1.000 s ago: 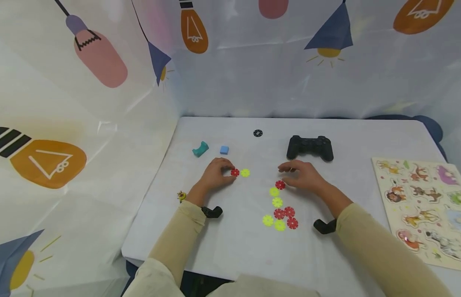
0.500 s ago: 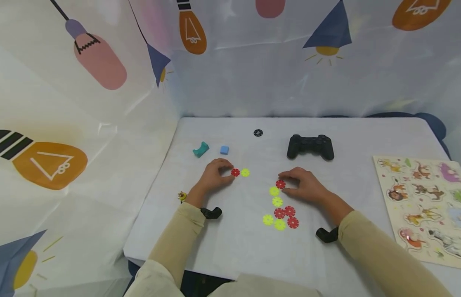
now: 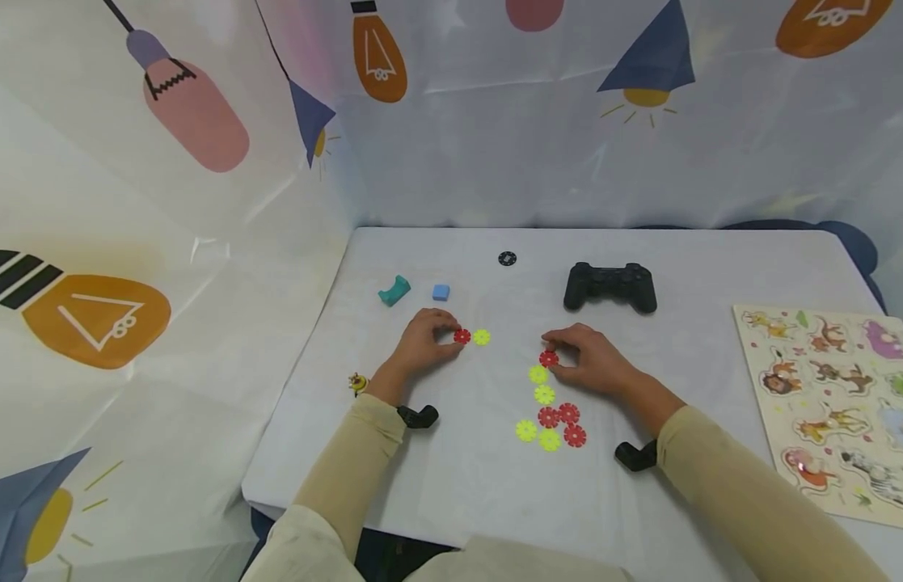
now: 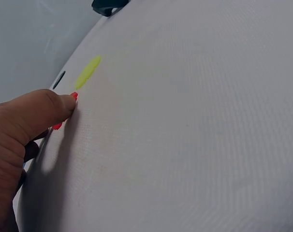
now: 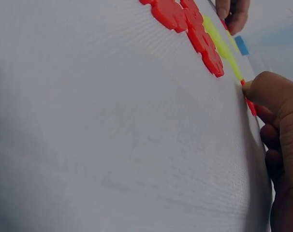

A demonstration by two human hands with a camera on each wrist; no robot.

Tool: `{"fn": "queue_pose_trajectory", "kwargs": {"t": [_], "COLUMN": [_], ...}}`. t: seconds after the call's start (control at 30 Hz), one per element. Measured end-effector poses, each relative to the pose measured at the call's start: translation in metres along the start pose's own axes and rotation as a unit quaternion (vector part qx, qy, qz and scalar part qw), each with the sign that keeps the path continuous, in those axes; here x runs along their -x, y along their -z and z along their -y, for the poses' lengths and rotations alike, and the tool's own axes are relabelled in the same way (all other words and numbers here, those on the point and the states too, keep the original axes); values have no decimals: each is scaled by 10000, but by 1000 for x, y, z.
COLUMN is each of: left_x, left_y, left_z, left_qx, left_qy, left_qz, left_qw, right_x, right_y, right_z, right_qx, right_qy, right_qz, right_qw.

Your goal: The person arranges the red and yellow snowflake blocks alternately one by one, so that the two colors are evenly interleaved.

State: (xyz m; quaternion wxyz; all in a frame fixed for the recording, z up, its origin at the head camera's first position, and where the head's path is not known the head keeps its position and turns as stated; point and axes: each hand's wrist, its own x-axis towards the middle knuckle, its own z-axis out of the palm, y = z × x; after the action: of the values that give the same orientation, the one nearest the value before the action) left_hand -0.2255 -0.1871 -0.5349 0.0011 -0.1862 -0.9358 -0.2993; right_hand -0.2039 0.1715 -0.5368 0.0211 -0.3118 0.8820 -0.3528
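While the left hand point(image 3: 422, 346) pinches a red disc point(image 3: 462, 337) joined to a yellow disc point(image 3: 482, 337) on the tabletop point(image 3: 640, 242), the right hand point(image 3: 589, 360) nips another red piece point(image 3: 549, 359); seven loose discs point(image 3: 549, 419) look unjoined yet.

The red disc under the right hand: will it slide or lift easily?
The red disc looks thin and flat on the table, so it will probably slide, not roll. Its notched rim may give the right hand some grip. It is likely light and stiff, judging by the wrist view's thin edge.
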Motion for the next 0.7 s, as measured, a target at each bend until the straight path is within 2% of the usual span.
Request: {"fn": "queue_pose_trajectory", "kwargs": {"t": [0.2,0.3,0.47,0.6,0.7], "left_x": [-3,-2,-2,-2,-3], "left_y": [-1,-1,2,0,-2], "left_z": [1,3,5,5,3], "left_qx": [-34,-35,30,101,122], "left_qy": [64,66,29,43,140], "left_qz": [-6,-43,-101,-79,-6], "left_qw": [10000,10000,9999,9999,9998], "right_x": [-2,-8,-42,-69,-78], "right_y": [-3,-4,-7,-15,-21], "right_z": [0,5,20,28,32], "right_qx": [-32,-70,-198,-31,102], "right_qy": [104,-31,-386,-346,-364], "right_qz": [-7,11,131,394,569], "right_qw": [9999,10000,9990,9986,9977]}}
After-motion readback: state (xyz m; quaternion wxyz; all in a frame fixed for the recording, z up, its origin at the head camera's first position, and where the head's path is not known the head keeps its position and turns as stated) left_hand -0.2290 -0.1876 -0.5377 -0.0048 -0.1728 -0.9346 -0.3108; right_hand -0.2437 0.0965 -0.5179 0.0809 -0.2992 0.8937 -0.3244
